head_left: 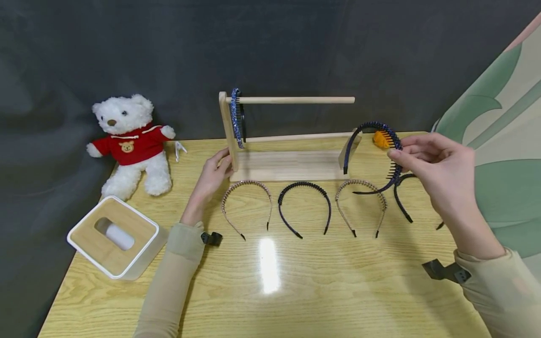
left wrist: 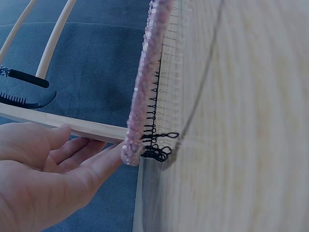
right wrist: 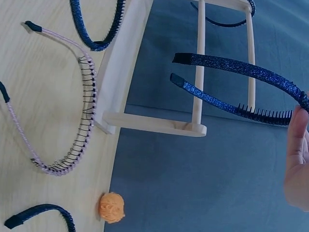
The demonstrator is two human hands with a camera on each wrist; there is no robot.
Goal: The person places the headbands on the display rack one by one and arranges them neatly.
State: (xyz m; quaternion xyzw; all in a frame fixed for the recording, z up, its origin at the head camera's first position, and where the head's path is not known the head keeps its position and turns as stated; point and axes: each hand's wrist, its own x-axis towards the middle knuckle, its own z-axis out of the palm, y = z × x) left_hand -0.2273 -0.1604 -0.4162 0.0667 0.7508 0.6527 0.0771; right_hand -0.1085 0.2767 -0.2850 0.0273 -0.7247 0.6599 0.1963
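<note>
My left hand [head_left: 211, 176] grips the left upright of a wooden rack [head_left: 291, 166], thumb on the near side and fingers partly behind it. On the rack's upper rod, near that upright, hangs a glittery blue headband [head_left: 235, 117]. My right hand [head_left: 448, 169] pinches a dark blue toothed headband [right wrist: 265, 74] by its curve, raised near the rack's right end, its tips apart from the rods. Before the rack lie a pink headband [head_left: 247, 182], a black headband [head_left: 302, 184] and another pink headband [head_left: 359, 181]. A dark headband [head_left: 401, 204] is partly hidden behind my right hand.
A white teddy bear [head_left: 137, 150] in a red top sits at the back left. Before it stands a white box [head_left: 145, 258] with a wooden lid. An orange ball-like object [head_left: 381, 139] lies by the rack's right end. Dark cloth [head_left: 287, 47] hangs behind the table [head_left: 321, 291].
</note>
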